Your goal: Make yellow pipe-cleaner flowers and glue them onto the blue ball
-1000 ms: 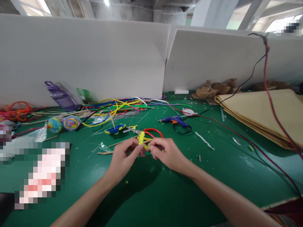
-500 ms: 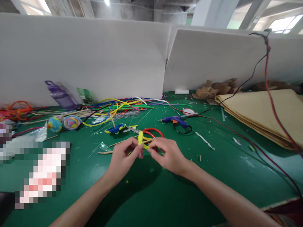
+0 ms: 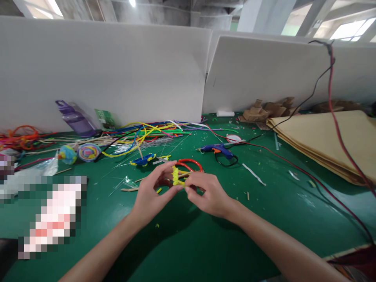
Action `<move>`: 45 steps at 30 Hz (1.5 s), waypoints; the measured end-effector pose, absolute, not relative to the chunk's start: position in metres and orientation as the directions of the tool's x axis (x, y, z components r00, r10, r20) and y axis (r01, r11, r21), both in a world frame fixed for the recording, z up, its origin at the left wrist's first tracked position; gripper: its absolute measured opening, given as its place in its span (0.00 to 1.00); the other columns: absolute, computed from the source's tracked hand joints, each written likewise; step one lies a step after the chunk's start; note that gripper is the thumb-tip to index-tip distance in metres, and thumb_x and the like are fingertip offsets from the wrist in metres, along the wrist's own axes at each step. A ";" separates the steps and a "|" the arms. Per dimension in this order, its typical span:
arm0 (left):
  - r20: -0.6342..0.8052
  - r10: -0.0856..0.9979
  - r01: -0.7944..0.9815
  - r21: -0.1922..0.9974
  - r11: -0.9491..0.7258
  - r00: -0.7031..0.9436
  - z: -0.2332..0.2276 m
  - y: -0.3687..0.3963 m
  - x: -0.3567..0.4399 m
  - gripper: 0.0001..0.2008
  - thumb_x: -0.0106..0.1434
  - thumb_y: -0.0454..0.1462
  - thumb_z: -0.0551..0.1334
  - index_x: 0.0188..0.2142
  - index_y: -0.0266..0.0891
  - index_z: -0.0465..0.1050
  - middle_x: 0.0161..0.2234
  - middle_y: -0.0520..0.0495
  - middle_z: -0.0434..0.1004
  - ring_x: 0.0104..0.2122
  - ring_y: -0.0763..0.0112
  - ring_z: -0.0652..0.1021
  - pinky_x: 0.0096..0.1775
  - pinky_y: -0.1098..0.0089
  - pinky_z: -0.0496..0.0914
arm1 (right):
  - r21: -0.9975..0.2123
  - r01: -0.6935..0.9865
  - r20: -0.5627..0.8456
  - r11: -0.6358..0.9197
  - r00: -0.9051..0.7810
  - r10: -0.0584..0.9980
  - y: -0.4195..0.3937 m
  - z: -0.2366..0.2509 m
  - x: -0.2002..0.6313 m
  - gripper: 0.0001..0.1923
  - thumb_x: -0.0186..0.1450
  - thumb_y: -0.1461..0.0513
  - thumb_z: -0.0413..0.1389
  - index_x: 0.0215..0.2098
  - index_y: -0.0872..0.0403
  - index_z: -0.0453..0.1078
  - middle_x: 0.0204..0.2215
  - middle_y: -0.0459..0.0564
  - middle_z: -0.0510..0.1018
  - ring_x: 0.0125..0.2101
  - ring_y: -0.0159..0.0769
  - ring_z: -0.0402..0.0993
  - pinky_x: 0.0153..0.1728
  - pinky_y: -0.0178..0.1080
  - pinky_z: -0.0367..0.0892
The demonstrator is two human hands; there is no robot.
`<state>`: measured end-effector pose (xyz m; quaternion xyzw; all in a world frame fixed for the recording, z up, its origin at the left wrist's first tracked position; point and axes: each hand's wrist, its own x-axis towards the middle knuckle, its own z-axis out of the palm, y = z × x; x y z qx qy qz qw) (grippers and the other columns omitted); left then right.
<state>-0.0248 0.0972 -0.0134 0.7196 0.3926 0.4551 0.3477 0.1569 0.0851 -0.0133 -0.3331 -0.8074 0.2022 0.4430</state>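
Note:
A small bumpy yellow pipe cleaner piece (image 3: 175, 176) is held up between my two hands, over the middle of the table. My left hand (image 3: 154, 186) curves round it, index finger by its top end and thumb at its lower end. With thumb and fingertips pressed together, my right hand (image 3: 207, 190) pinches the yellow strand running out from its lower end. Just behind the hands lie red-handled scissors (image 3: 190, 161), partly hidden by them. A blue boat-like piece with yellow edging (image 3: 143, 159) and an upright stick sits beyond my left hand.
A blue glue gun (image 3: 216, 149) lies beyond my right hand, near a red-black cable (image 3: 282, 156). Coloured pipe cleaners (image 3: 147, 133) and a purple bottle (image 3: 75, 119) are at the back left. Brown paper sheets (image 3: 326, 141) lie to the right. White panels (image 3: 117, 74) close off the back.
My left hand's fingers have spread wider round the yellow piece, its index finger rising to the top and its thumb shifting right. The yellow piece has turned slightly. My right hand stays nearly in place.

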 end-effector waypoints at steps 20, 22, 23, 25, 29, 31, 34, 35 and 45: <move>0.480 0.829 0.369 0.743 -0.559 0.288 -0.007 0.097 -0.032 0.12 0.53 0.35 0.67 0.38 0.38 0.75 0.30 0.48 0.78 0.27 0.73 0.78 0.31 0.74 0.74 | -0.630 0.379 0.546 0.678 -0.403 0.734 0.084 -0.013 0.157 0.06 0.58 0.68 0.49 0.24 0.55 0.63 0.22 0.44 0.67 0.25 0.28 0.60 0.29 0.31 0.59; 0.480 0.826 0.381 0.734 -0.562 0.295 -0.006 0.097 -0.031 0.10 0.53 0.36 0.67 0.37 0.38 0.76 0.30 0.49 0.78 0.26 0.74 0.77 0.30 0.75 0.74 | -0.633 0.384 0.539 0.672 -0.405 0.739 0.084 -0.012 0.157 0.06 0.59 0.68 0.50 0.24 0.55 0.63 0.22 0.44 0.67 0.25 0.28 0.61 0.29 0.31 0.59; 0.477 0.826 0.384 0.732 -0.562 0.300 -0.006 0.096 -0.031 0.09 0.54 0.36 0.67 0.36 0.38 0.76 0.29 0.49 0.78 0.25 0.74 0.77 0.30 0.75 0.73 | -0.633 0.386 0.536 0.671 -0.407 0.740 0.084 -0.012 0.157 0.06 0.59 0.67 0.49 0.25 0.55 0.63 0.22 0.44 0.67 0.24 0.28 0.61 0.29 0.31 0.59; 0.465 0.829 0.385 0.736 -0.557 0.310 -0.005 0.096 -0.031 0.08 0.55 0.36 0.66 0.36 0.39 0.76 0.28 0.49 0.78 0.24 0.74 0.77 0.29 0.75 0.73 | -0.632 0.389 0.532 0.670 -0.411 0.740 0.084 -0.012 0.157 0.06 0.59 0.67 0.50 0.25 0.55 0.63 0.21 0.44 0.67 0.24 0.28 0.61 0.29 0.31 0.59; 0.455 0.836 0.365 0.755 -0.545 0.307 -0.006 0.097 -0.031 0.11 0.54 0.36 0.66 0.38 0.39 0.75 0.31 0.48 0.79 0.27 0.72 0.78 0.32 0.73 0.75 | -0.638 0.387 0.533 0.665 -0.401 0.745 0.084 -0.013 0.157 0.05 0.59 0.67 0.50 0.25 0.55 0.63 0.22 0.44 0.68 0.25 0.27 0.61 0.29 0.31 0.59; 0.445 0.841 0.339 0.774 -0.534 0.308 -0.007 0.098 -0.032 0.14 0.52 0.37 0.67 0.41 0.39 0.75 0.33 0.47 0.79 0.29 0.71 0.78 0.34 0.70 0.75 | -0.644 0.385 0.532 0.661 -0.394 0.749 0.085 -0.014 0.157 0.05 0.59 0.67 0.50 0.25 0.54 0.63 0.23 0.44 0.68 0.25 0.28 0.62 0.29 0.32 0.59; 0.415 0.856 0.286 0.818 -0.499 0.306 -0.006 0.098 -0.031 0.17 0.51 0.36 0.68 0.42 0.38 0.74 0.33 0.47 0.79 0.29 0.70 0.78 0.35 0.69 0.76 | -0.652 0.381 0.530 0.655 -0.389 0.754 0.085 -0.014 0.158 0.05 0.59 0.67 0.50 0.25 0.54 0.63 0.23 0.44 0.69 0.25 0.28 0.62 0.29 0.32 0.59; 0.400 0.866 0.264 0.838 -0.478 0.299 -0.005 0.098 -0.030 0.17 0.51 0.36 0.68 0.42 0.38 0.74 0.32 0.47 0.79 0.29 0.70 0.78 0.35 0.69 0.76 | -0.654 0.379 0.530 0.654 -0.387 0.755 0.085 -0.014 0.158 0.05 0.59 0.67 0.49 0.26 0.54 0.63 0.23 0.44 0.68 0.25 0.28 0.62 0.29 0.32 0.59; 0.176 0.930 0.032 0.980 -0.197 0.323 -0.003 0.098 -0.025 0.12 0.56 0.35 0.64 0.42 0.38 0.71 0.30 0.47 0.80 0.27 0.69 0.79 0.33 0.68 0.77 | -0.693 0.350 0.550 0.630 -0.307 0.777 0.084 -0.012 0.157 0.04 0.62 0.65 0.50 0.31 0.54 0.67 0.26 0.45 0.72 0.23 0.26 0.63 0.26 0.30 0.61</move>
